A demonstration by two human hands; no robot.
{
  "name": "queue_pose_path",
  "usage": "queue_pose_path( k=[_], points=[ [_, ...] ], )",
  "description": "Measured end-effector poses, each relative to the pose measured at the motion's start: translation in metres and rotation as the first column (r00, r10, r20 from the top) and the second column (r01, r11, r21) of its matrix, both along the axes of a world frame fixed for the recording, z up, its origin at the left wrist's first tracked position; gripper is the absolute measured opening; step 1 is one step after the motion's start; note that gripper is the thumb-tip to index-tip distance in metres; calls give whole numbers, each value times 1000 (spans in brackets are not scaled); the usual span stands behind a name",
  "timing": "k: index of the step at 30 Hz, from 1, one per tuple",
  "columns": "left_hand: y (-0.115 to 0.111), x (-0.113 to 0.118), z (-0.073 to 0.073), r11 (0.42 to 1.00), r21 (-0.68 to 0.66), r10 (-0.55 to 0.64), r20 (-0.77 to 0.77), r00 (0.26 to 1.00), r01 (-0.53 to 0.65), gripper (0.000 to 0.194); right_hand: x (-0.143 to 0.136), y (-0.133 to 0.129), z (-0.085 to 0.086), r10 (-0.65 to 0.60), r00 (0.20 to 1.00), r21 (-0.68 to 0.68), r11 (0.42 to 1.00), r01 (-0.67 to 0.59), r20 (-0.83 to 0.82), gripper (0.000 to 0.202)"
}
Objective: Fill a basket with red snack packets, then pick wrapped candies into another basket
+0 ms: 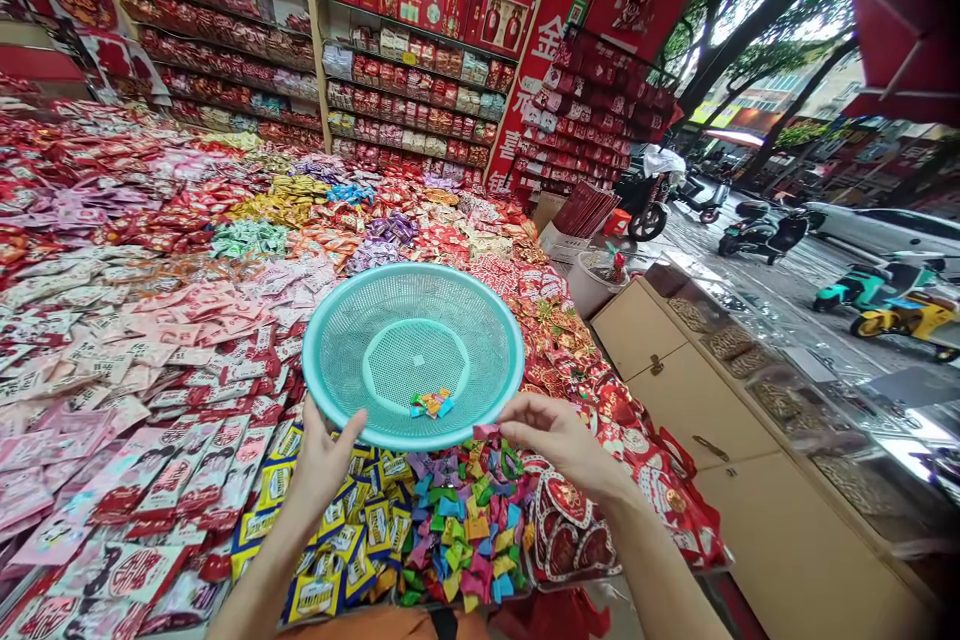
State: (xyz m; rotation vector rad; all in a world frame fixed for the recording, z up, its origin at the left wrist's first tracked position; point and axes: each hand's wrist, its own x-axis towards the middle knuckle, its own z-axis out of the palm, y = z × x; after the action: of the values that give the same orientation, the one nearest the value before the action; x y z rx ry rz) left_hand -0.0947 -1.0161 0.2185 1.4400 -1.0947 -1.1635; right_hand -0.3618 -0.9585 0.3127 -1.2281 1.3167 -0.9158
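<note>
A turquoise mesh basket [337, 415] rests on the heaped sweets, with a few small colourful candies [433, 404] near its front side. My left hand [328, 445] grips the basket's front left rim, thumb on top and fingers underneath. At the front right rim, my right hand [551, 435] has its fingers pinched on a small pink candy [486, 431]. Below the basket lie yellow and blue packets [315, 595] and, beside them, a pile of multicoloured candies [469, 530].
Wrapped sweets [172, 320] cover the wide display on the left and behind. Red packages fill the shelves [322, 50] at the back. A beige cabinet [697, 420] stands right, near a white bucket [592, 290]. Scooters [765, 230] are parked outside.
</note>
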Motion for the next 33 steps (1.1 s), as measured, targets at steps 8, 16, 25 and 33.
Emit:
queue_pose_path(
  k=[8, 16, 25, 33],
  points=[
    [0, 2, -3, 1000, -8, -6, -35, 999, 6, 84, 19, -68, -29, 34, 892, -23, 998, -50, -450, 9],
    [1, 2, 3, 1000, 1, -22, -30, 999, 22, 83, 36, -94, -50, 49, 752, 5, 998, -60, -657, 14],
    [-1, 2, 0, 1000, 23, -7, 27, 1000, 6, 88, 30, -9, -47, -460, 838, -508, 817, 272, -292, 21],
    [0, 0, 6, 1000, 21, 1, 34, 999, -2, 88, 20, 24, -136, -375, 776, -252, 926, 282, -508, 14]
  ],
)
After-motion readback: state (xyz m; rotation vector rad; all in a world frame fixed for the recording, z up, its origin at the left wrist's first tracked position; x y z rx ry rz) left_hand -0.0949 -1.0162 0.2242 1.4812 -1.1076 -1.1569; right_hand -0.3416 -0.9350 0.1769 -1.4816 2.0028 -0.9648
